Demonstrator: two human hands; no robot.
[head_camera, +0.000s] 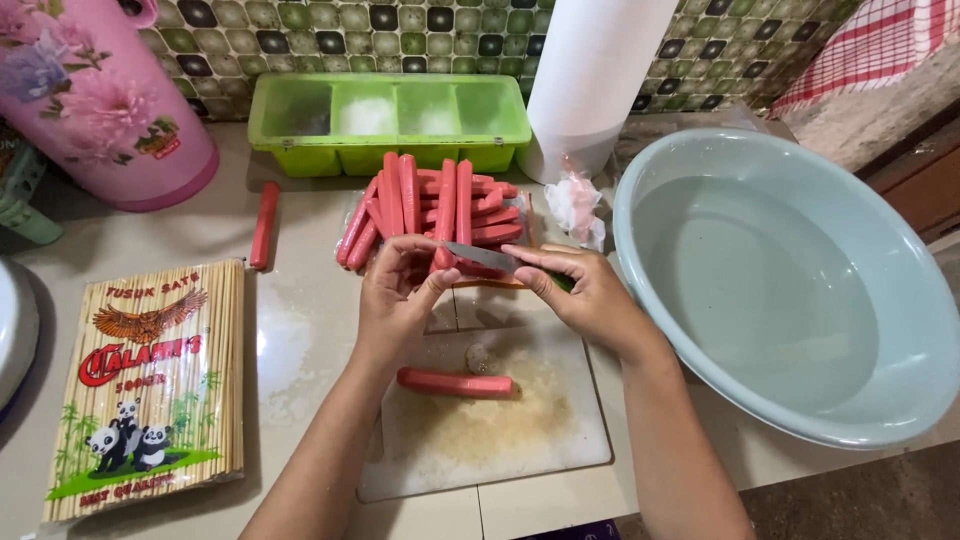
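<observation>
Held above the far edge of the white cutting board (560, 440): a red sausage (443, 258), pinched at its near end by the left hand (395, 290), fingers curled tight around it, long axis running away from the body toward the pile behind. Crossing it, a small knife (480, 257), blade lying left to right with the tip toward the left hand, gripped in the right hand (585, 295), fingers closed on a handle almost wholly hidden in the palm. Hard to tell where the held sausage ends and the pile begins.

Lying on the board near its middle, a second sausage (455, 383), long axis left to right. Just behind the hands, a heap of red sausages (420, 205) on clear wrapping, mostly pointing front to back. Well apart at the left, one stray sausage (263, 225). Along the counter's back edge, a green compartment tray (390, 115) and a white paper roll (590, 80), top cut off. At the right edge, a pale blue basin (800, 290); at the left, a packet of bamboo skewers (150, 385) and a pink flowered jug (95, 100), cut off above.
</observation>
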